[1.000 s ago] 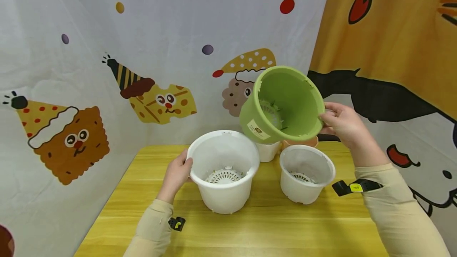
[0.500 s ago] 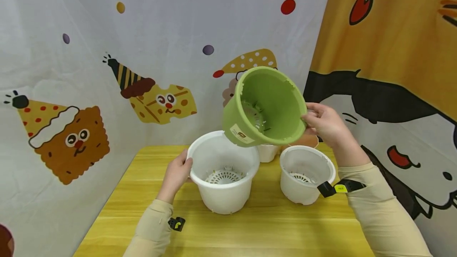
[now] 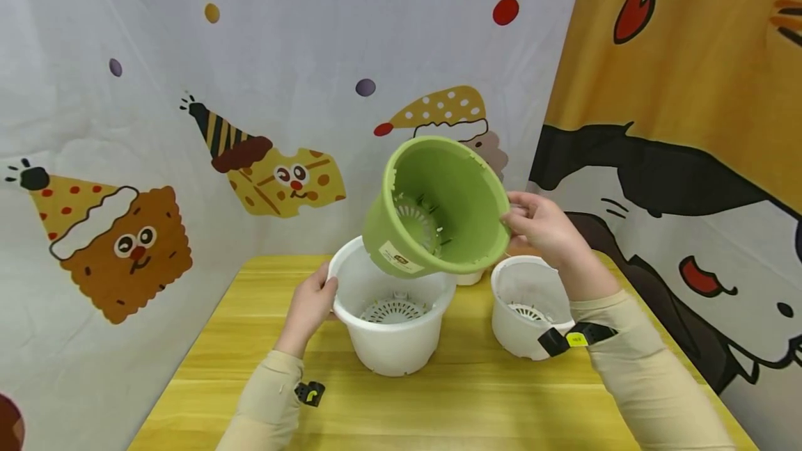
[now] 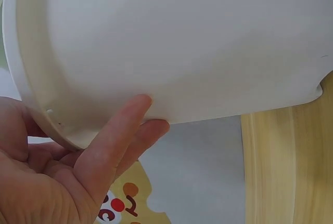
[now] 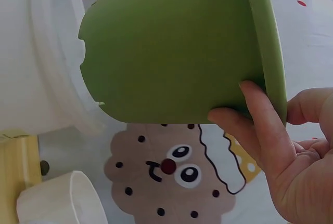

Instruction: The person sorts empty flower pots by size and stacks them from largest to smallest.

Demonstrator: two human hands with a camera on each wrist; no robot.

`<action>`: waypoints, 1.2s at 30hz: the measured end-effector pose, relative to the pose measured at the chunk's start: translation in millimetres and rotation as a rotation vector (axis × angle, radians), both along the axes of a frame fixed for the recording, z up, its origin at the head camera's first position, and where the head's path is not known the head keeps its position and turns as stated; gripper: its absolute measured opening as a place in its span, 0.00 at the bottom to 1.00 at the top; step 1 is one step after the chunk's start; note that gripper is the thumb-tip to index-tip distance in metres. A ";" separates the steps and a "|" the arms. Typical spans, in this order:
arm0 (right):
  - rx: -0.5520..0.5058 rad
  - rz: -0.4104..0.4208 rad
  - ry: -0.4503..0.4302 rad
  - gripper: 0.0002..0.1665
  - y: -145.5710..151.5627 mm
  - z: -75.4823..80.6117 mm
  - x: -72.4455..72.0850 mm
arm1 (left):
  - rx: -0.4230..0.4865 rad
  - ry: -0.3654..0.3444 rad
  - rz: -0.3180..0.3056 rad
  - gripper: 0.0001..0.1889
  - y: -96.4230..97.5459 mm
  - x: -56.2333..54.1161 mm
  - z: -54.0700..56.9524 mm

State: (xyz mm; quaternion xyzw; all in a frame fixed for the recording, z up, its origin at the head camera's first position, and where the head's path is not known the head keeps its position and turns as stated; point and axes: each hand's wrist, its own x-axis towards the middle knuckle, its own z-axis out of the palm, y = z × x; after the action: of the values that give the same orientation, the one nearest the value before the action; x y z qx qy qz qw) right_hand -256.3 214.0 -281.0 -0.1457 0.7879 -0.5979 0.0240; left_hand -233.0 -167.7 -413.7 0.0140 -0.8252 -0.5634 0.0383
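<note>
A large white plastic pot (image 3: pixel 393 346) with a slotted bottom stands upright on the table. My left hand (image 3: pixel 311 303) grips its left rim, fingers along the outside wall in the left wrist view (image 4: pixel 104 151). Over that pot's back right part, my right hand (image 3: pixel 544 232) holds up a green plastic pot (image 3: pixel 464 207) by its right rim. The green pot is tilted, its mouth facing up and toward me, with a pale label on its side. In the right wrist view, the green pot's base (image 5: pixel 93 73) is close to the white pot's rim (image 5: pixel 67 78).
A smaller white pot (image 3: pixel 520 329) stands to the right, partly behind my right forearm. Behind the green pot, another small white pot (image 3: pixel 470 278) shows a little. The wooden table (image 3: pixel 376 416) meets a printed cloth backdrop (image 3: pixel 301 33) at the back and sides.
My right hand has carried the green pot left and slightly down, from between the white pots to over the large one. The left hand and the large white pot have stayed in place.
</note>
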 end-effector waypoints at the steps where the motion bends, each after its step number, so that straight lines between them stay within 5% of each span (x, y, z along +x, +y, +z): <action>1: -0.001 0.003 -0.009 0.29 -1.8 -1.0 -0.2 | -0.001 0.000 0.000 0.23 -0.1 -0.2 -0.2; 23: 0.047 0.085 -0.113 0.28 -31.8 -30.5 -12.0 | -0.011 0.004 -0.003 0.21 0.4 0.9 1.2; 36: 0.082 0.062 -0.152 0.28 -45.0 -39.3 -20.3 | -0.004 0.007 -0.007 0.20 0.1 1.4 1.9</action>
State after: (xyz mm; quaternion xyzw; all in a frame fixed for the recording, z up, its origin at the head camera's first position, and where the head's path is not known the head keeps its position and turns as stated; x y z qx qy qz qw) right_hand -276.6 169.1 -320.3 -0.1231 0.8028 -0.5733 0.1079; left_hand -231.6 -167.6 -411.8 0.0091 -0.8262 -0.5619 0.0393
